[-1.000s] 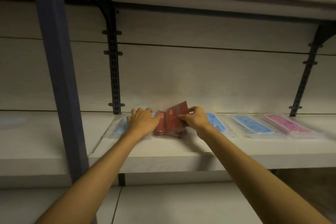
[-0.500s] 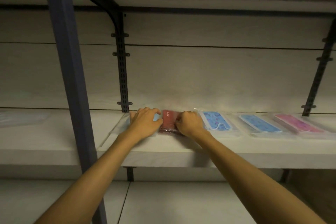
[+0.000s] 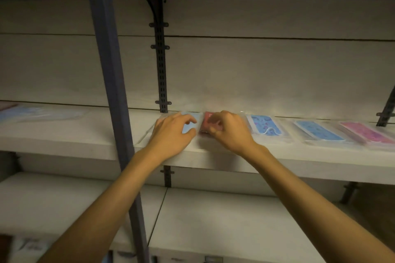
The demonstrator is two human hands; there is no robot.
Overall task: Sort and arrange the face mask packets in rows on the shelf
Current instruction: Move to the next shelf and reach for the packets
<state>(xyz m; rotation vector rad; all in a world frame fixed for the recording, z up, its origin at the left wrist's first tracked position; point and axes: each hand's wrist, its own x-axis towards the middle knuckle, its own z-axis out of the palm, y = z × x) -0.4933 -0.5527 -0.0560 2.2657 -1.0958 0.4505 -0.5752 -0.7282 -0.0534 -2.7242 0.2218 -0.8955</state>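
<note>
On the middle shelf (image 3: 215, 157) lies a row of clear face mask packets. My left hand (image 3: 172, 134) lies on a light blue packet (image 3: 189, 126) at the row's left end, thumb and forefinger curled at its right edge. Right beside it, my right hand (image 3: 229, 131) pinches a small stack of red packets (image 3: 205, 123) that lies flat on the shelf. Both hands hide most of their packets. To the right follow a patterned blue packet (image 3: 265, 127), a plain blue packet (image 3: 318, 131) and a pink packet (image 3: 367, 133).
A dark blue upright post (image 3: 109, 92) stands just left of my left arm. A black slotted bracket (image 3: 161, 60) runs down the back wall behind the hands. More pale packets (image 3: 38, 113) lie on the shelf section to the left. A lower shelf (image 3: 213, 220) sits below.
The red packets, tilted up a second ago, now lie flat under my right hand. My left hand's fingers have curled at the light blue packet's edge. The camera has moved closer and left.
</note>
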